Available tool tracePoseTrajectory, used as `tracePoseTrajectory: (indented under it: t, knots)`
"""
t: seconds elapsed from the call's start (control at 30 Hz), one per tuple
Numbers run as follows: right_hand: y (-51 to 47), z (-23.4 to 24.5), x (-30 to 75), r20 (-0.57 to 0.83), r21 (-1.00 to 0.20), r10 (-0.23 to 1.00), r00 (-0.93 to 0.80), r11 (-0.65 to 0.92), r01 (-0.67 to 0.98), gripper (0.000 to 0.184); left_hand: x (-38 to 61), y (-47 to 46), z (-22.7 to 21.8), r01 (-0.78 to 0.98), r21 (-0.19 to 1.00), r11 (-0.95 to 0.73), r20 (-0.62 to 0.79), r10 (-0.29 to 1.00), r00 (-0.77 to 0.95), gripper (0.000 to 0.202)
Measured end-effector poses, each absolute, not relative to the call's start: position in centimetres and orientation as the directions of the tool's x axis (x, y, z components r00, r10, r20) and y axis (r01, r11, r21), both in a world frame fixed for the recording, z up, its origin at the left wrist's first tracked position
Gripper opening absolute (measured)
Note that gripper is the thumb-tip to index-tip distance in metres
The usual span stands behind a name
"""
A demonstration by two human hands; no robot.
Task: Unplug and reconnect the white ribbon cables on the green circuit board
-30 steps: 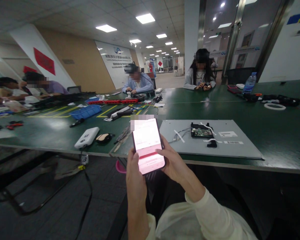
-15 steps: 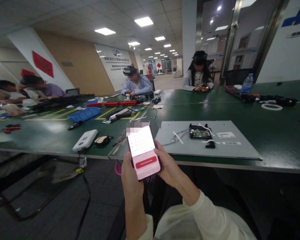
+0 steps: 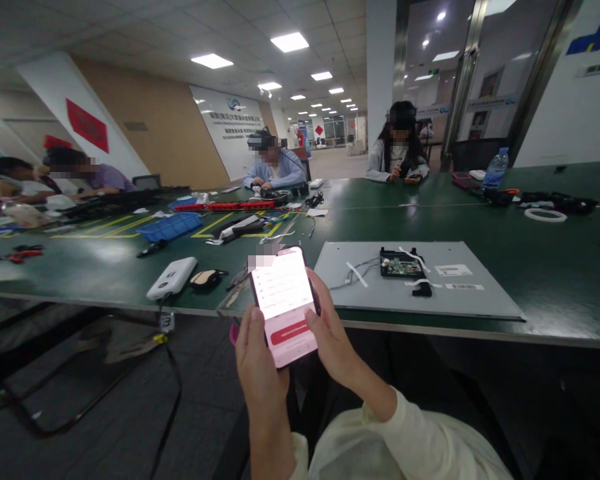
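A lit smartphone (image 3: 286, 300) is held upright between both my hands, in front of the table's near edge. Its screen is white above and pink below, with a red button across the lower part. My left hand (image 3: 261, 360) grips its left side and lower edge. My right hand (image 3: 333, 333) wraps its right side, the thumb resting over the screen near the right end of the red button. The fingers behind the phone are hidden. Just beyond, a flat grey panel (image 3: 350, 260) lies on the table, bearing a green circuit board (image 3: 403, 267) in a black frame.
On the green table (image 3: 555, 267) lie a white power bank (image 3: 171, 279), a beige-and-black mouse (image 3: 206, 279), a blue tray (image 3: 169, 227), a white ring (image 3: 545, 215) and a water bottle (image 3: 496, 168). Several people sit around it. A black cable (image 3: 173, 393) hangs down front left.
The phone has shifted slightly left and tilted a little. My right thumb has moved down from the phone's edge over the screen, near the red button.
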State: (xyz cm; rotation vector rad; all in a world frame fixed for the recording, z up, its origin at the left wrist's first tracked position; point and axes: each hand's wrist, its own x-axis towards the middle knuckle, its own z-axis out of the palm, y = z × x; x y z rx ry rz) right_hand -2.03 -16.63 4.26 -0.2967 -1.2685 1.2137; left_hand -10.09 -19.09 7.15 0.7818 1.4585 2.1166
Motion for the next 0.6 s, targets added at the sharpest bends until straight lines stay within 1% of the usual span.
tracePoseTrajectory:
  t: [0.07,0.2,0.37,0.43,0.6]
  knots:
    - [-16.8,4.3,-1.8,0.588,-0.748,0.792,-0.166,0.454,-0.483,0.059,-9.9,-19.5,7.3,-0.038,0.947,-0.318,0.185,0.639,-0.746,0.033]
    - [-17.1,4.6,-1.4,0.626,-0.734,0.765,-0.154,0.511,-0.447,0.055,-9.5,-20.2,7.5,-0.071,0.961,-0.269,0.119,0.63,-0.767,0.043]
    - [-17.7,5.1,-1.1,0.651,-0.717,0.748,-0.13,0.55,-0.428,0.054,-8.8,-21.0,8.5,0.045,0.95,-0.31,0.227,0.582,-0.78,0.035]
    - [-18.0,5.3,-1.0,0.658,-0.711,0.743,-0.121,0.561,-0.424,0.054,-8.6,-21.4,8.8,0.06,0.944,-0.324,0.247,0.576,-0.779,0.035]
    - [-19.2,5.8,-0.5,0.67,-0.702,0.736,-0.095,0.587,-0.403,0.054,-8.0,-22.4,9.0,-0.031,0.945,-0.327,0.166,0.556,-0.815,0.038]
